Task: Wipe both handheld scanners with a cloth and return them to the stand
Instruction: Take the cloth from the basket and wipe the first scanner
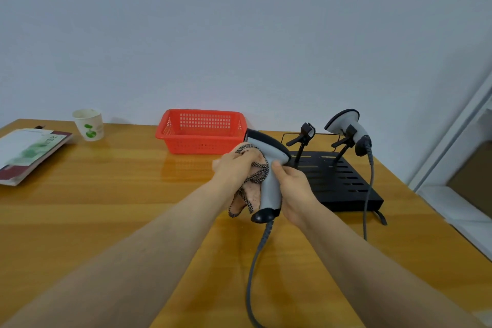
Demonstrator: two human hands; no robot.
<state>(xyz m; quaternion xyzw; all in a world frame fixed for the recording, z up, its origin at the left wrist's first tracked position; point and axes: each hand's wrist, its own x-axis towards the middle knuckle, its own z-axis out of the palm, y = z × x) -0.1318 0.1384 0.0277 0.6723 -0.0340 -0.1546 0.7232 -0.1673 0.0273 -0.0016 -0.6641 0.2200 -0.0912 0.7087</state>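
My right hand [294, 190] grips the handle of a grey and black handheld scanner [269, 165], held upright above the table with its head pointing left and away. My left hand [234, 168] presses a pinkish cloth with a checked border [251, 189] against the scanner's left side. The scanner's grey cable [253, 269] hangs down toward me. A second scanner [346, 125] sits in the right clip of the black stand [343, 184]. The stand's left clip [306, 133] holds nothing.
A red plastic basket [201, 130] stands at the back centre by the wall. A paper cup [89, 124] and a stack of booklets [26, 152] lie at the far left. The second scanner's cable [368, 189] drapes over the stand. The table's right edge runs near the stand.
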